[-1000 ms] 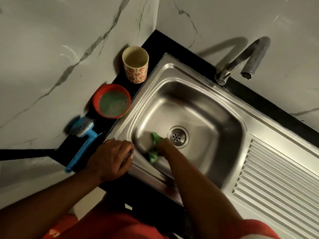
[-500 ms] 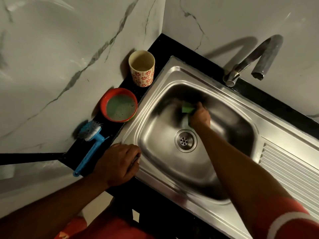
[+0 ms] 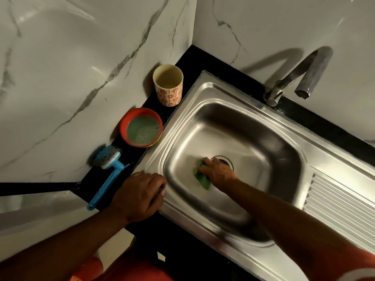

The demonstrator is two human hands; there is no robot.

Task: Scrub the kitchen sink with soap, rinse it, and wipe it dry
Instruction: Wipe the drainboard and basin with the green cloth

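Currently right hand bears down on green scrub pad, fingers bent over it, on the sink basin floor just beside the drain. Left hand, fingers curled, rests on the near rim corner, likely bracing; whether it holds anything cannot be told. Red bowl of soapy liquid sits just beside the rim, presumably for re-dipping.

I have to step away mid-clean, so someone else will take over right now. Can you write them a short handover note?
Right hand holds the green scrub pad on the sink floor, just left of the drain. Left hand rests on the sink's near-left rim, fingers curled; any grip on something is unclear.
Red bowl of greenish liquid, blue brush and patterned cup sit on the counter left of the sink. Tap shows no water.
Done: scrubbing under way. Left: finish scrubbing, rinse, wipe dry.
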